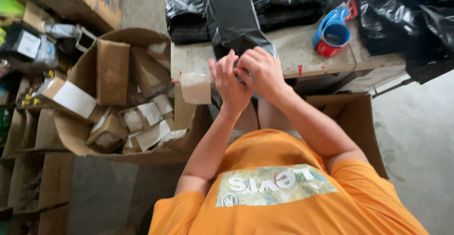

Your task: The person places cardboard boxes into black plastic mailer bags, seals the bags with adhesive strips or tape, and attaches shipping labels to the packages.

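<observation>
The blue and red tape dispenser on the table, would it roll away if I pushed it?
Probably not far. The tape dispenser lies on its side on the table, and its handle sticks out, which would likely stop it rolling. It looks like hard plastic, so probably stiff, and fairly light.

1 head view, steeply downward, close over the hands [246,79]

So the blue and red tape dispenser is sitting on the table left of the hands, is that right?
Not quite. The head view shows the blue and red tape dispenser on the table to the right of the left hand and right hand, not to their left. It does sit on the table.
</observation>
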